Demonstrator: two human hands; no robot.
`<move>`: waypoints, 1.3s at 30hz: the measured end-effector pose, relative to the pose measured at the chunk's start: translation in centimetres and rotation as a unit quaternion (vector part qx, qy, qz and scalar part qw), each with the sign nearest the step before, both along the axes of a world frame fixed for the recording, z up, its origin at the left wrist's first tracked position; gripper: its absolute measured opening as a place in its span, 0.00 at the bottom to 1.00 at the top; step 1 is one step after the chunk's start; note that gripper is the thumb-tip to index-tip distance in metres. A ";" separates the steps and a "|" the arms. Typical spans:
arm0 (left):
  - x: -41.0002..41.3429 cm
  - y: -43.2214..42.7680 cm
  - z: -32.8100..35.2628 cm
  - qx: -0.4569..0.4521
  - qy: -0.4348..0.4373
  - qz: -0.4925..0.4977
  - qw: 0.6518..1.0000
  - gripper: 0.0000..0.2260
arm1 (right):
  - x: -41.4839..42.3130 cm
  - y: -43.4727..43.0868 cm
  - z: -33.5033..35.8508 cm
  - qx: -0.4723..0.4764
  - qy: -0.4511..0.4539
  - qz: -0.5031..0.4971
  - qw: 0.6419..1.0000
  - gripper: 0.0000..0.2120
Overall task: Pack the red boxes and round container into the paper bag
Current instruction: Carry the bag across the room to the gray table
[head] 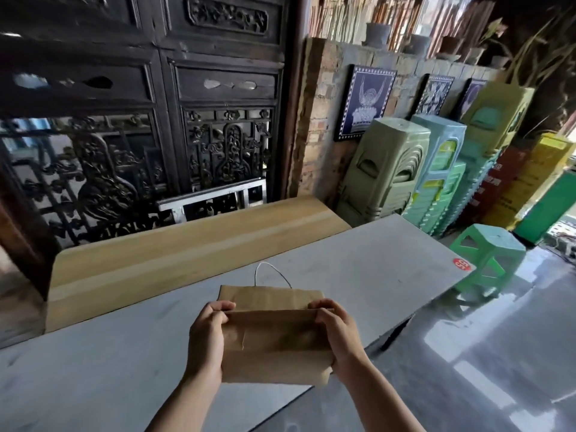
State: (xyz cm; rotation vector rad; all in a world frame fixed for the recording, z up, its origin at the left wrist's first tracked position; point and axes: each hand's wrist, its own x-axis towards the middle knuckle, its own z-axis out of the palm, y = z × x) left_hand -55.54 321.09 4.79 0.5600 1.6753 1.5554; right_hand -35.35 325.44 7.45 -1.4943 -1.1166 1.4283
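Note:
A brown paper bag [274, 341] stands on the grey table [367, 275] in front of me, its top folded down. A thin white cord handle [271, 274] sticks up behind it. My left hand [207, 335] grips the bag's left side, with the fingers curled over the folded top edge. On the right side my right hand [336, 330] holds it the same way. No red boxes or round container show in this view; whatever is inside the bag is hidden.
A long wooden bench [187, 244] runs behind the table. Stacked green and blue plastic stools [414, 169] and a single green stool [486, 247] stand to the right. A carved dark wooden screen [140, 120] and a brick wall rise behind.

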 end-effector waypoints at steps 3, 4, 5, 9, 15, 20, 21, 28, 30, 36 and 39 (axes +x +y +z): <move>-1.4 4.2 -0.8 -0.014 -0.004 0.004 1.000 0.14 | -1.3 3.6 -0.8 0.009 -0.013 0.039 0.999 0.12; -1.7 5.3 -1.2 -0.021 -0.005 0.005 1.000 0.14 | -1.5 4.6 -1.2 0.013 -0.013 0.056 0.998 0.13; -2.0 6.2 -1.6 -0.028 -0.004 0.007 1.000 0.14 | -1.5 5.5 -1.6 0.013 -0.014 0.071 0.997 0.13; -1.9 9.0 -3.6 -0.053 -0.001 0.010 0.999 0.14 | -1.1 8.7 -2.7 -0.024 -0.027 0.103 0.994 0.14; -0.5 12.6 -5.4 -0.071 0.014 0.069 0.995 0.13 | -1.1 14.7 -5.0 -0.040 -0.049 0.129 0.990 0.13; 1.3 14.7 -6.8 -0.081 0.009 0.166 0.983 0.13 | -1.0 20.5 -7.1 -0.037 -0.053 0.215 0.974 0.15; 1.9 15.1 -7.0 -0.084 0.001 0.188 0.979 0.14 | -0.8 21.5 -7.5 -0.040 -0.050 0.236 0.970 0.15; 4.9 16.8 -7.7 -0.081 0.004 0.237 0.968 0.16 | 0.2 26.1 -9.4 -0.051 -0.035 0.299 0.952 0.16; 5.0 17.0 -8.1 -0.074 0.008 0.255 0.964 0.16 | -0.1 26.6 -9.6 -0.051 -0.039 0.308 0.949 0.17; 4.9 16.5 -9.0 -0.073 0.006 0.247 0.966 0.14 | -0.4 26.2 -10.2 -0.076 -0.042 0.297 0.951 0.18; 3.8 16.6 -9.4 -0.071 0.017 0.216 0.974 0.13 | -0.6 26.6 -10.8 -0.072 -0.023 0.297 0.952 0.15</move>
